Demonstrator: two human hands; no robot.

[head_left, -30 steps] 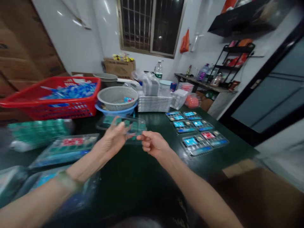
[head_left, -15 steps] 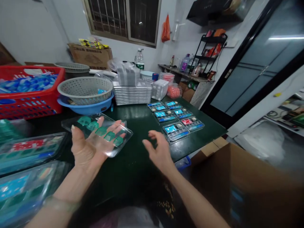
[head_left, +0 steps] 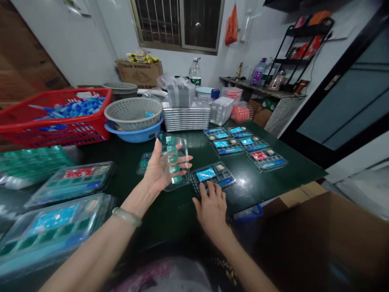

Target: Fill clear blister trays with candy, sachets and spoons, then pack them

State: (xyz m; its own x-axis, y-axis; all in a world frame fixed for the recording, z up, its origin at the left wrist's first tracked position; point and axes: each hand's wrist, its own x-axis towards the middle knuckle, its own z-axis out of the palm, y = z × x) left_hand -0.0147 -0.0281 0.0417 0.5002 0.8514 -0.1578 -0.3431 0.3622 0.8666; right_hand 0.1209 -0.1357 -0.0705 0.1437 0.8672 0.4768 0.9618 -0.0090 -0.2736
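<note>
Green table point(head_left: 170, 215): right hand point(head_left: 212, 207), half-open, now on filled tray point(head_left: 217, 174); left hand point(head_left: 156, 172) still open against clear tray point(head_left: 174, 162).

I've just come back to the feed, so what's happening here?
A person's left hand is open under a clear case with green sections, holding it up. The right hand has its fingers at the near edge of a case with a blue packet on the table. Five more filled cases lie beyond it.
</note>
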